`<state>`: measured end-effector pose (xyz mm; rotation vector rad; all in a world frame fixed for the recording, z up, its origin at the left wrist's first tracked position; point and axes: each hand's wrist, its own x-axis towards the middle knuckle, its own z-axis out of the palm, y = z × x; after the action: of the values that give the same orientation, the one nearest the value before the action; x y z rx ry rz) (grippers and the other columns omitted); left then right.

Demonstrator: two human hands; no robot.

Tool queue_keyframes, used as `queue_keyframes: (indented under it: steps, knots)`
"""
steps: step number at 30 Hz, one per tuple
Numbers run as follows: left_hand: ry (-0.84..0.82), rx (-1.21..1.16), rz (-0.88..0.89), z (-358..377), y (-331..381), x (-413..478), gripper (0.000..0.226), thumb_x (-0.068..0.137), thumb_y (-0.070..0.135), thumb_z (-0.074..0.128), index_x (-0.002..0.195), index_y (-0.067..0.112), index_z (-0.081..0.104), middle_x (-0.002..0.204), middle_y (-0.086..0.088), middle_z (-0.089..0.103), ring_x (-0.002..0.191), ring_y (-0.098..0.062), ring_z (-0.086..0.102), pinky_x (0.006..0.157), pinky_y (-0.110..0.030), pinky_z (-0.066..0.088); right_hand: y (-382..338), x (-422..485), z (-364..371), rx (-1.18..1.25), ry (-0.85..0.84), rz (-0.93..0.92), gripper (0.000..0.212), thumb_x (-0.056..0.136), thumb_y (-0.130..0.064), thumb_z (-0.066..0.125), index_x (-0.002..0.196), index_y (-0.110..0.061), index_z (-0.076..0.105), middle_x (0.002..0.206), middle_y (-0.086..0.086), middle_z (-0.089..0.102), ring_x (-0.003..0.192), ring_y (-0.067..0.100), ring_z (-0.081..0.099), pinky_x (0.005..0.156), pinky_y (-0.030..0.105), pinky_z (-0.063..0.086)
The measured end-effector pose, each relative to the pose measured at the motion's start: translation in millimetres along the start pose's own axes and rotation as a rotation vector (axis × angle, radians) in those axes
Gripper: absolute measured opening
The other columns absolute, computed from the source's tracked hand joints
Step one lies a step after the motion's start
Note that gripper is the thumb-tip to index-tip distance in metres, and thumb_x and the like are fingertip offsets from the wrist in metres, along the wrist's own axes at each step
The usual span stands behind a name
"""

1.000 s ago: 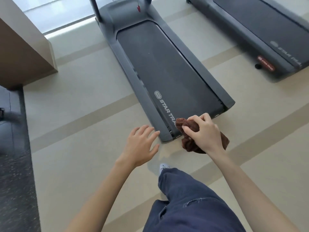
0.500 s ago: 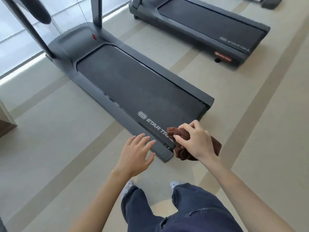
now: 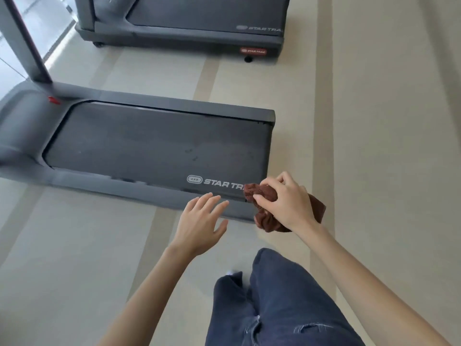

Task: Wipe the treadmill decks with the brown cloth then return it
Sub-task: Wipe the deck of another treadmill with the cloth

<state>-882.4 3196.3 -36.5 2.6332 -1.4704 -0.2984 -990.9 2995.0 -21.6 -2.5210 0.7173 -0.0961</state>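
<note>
Head view: near treadmill deck [image 3: 154, 143] now lies crosswise; person has swung round its end. Right hand [image 3: 287, 203]: fingers stay clamped on bunched brown cloth [image 3: 268, 221] at deck's near right corner. Left hand [image 3: 199, 221]: fingers apart, over near rail [image 3: 129, 189]. Wiping seemingly about to begin.

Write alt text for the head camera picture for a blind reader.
A person's right hand grips a bunched brown cloth at the rear corner of a grey treadmill, with the open left hand held out beside it. A second treadmill stands beyond on the floor.
</note>
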Motion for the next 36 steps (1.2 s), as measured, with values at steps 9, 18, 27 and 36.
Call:
queue_keyframes:
  steps: [9,18,27,36]
  knots:
    - [0.002,0.018,0.077,19.4,-24.1,64.4,0.041,0.085,0.035,0.062,0.122,0.018,0.061,0.126,-0.005,0.061,0.122,-0.026,0.052,0.101,-0.042,0.040,21.2,64.6,17.6,-0.052,-0.010,0.079,0.025,0.083,-0.051,0.057,0.096,-0.030,0.061,0.089,-0.005,0.044,0.078,0.019,0.052,0.077,0.035,0.039]
    - [-0.040,-0.004,0.060,130.3,-79.2,178.5,0.039,0.084,0.028,0.064,0.119,0.013,0.062,0.119,-0.007,0.063,0.116,-0.028,0.055,0.096,-0.042,0.043,89.1,176.4,122.8,-0.059,-0.074,0.082,0.028,0.085,-0.052,0.054,0.101,-0.029,0.058,0.098,-0.001,0.047,0.086,0.020,0.053,0.081,0.034,0.038]
    - [-0.085,0.013,0.060,364.7,-155.9,275.3,0.039,0.086,0.033,0.053,0.119,0.016,0.064,0.124,-0.009,0.062,0.119,-0.028,0.055,0.096,-0.045,0.043,207.0,257.5,342.9,-0.120,-0.020,0.102,0.032,0.088,-0.051,0.051,0.108,-0.028,0.058,0.104,0.002,0.048,0.092,0.019,0.051,0.083,0.035,0.042]
    - [-0.017,0.082,0.104,546.8,-234.5,351.0,0.072,0.080,0.051,0.017,0.128,0.016,0.057,0.137,-0.011,0.051,0.128,-0.030,0.045,0.100,-0.047,0.037,305.5,324.3,513.2,-0.237,0.049,-0.022,0.031,0.086,-0.047,0.055,0.106,-0.023,0.060,0.098,0.004,0.047,0.090,0.021,0.050,0.081,0.039,0.039]
